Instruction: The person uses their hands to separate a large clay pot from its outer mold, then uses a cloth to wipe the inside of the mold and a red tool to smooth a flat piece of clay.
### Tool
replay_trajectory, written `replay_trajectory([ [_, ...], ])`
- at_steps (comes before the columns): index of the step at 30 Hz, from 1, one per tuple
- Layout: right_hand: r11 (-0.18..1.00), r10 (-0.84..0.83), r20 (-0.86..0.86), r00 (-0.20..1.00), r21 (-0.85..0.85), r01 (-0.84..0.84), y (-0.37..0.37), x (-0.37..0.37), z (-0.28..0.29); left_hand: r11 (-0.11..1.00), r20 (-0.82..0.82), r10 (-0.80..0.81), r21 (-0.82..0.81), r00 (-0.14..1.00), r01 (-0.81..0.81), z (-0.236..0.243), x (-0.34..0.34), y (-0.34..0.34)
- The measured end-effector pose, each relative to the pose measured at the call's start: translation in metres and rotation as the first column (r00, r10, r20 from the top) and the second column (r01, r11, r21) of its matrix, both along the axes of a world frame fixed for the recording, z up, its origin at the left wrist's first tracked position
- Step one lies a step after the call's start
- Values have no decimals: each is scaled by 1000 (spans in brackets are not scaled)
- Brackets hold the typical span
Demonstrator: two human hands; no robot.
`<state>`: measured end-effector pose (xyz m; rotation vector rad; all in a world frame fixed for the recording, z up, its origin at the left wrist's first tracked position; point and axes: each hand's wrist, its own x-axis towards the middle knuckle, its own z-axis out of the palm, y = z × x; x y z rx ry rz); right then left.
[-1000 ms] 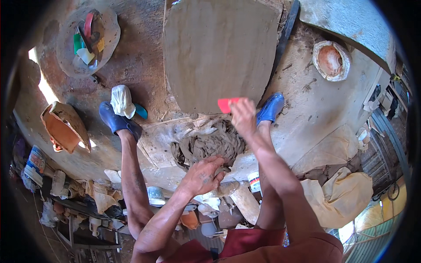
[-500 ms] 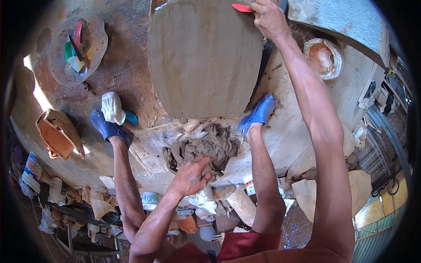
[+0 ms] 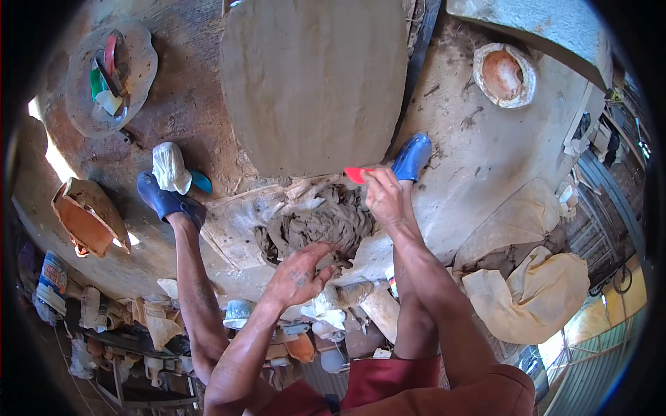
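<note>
A smooth grey clay slab (image 3: 312,83) lies at the top centre. My right hand (image 3: 383,194) pinches a red flexible scraper (image 3: 357,173) just beyond its lower right edge. Below the slab is a crumpled pile of soft clay (image 3: 305,225) on a stained cloth (image 3: 229,218). My left hand (image 3: 298,274) rests at the near side of this pile, thumb and fingers apart; some fingertips are against the clay.
My feet in blue clogs (image 3: 413,156) flank the pile. A plastic dish (image 3: 83,73) of tools, a white bundle (image 3: 168,166) and a broken orange mould (image 3: 87,218) lie left. A round mould (image 3: 503,76), concrete block (image 3: 531,21) and beige sheet (image 3: 524,298) are right.
My right hand swept up to the slab's far right corner with the red scraper, then came back down near the near edge. My left hand has stayed on the clay pile.
</note>
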<state>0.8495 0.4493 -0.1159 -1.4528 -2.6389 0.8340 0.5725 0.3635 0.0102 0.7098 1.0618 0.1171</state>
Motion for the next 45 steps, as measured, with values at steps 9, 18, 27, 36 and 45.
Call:
replay_trajectory([
  [9, 803, -586, 150, 796, 236, 547, -32, -60, -30, 924, -260, 377, 38, 889, -381, 6, -27, 2],
  [18, 825, -555, -152, 818, 25, 565, -111, -283, -44, 712, -353, 691, 182, 630, -679, 3, -79, 23],
  [27, 391, -919, -74, 386, -58, 919, -25, -153, -9, 687, -379, 687, 63, 619, -724, 0, -80, 16],
  [36, 386, -921, 216, 324, 398, 832, 163, -135, -63, 777, -330, 603, 36, 726, -629, 8, -78, 27],
  [45, 929, -299, -63, 952, 208, 306, 267, -297, -69, 825, -220, 559, 54, 799, -562, 18, -65, 33],
])
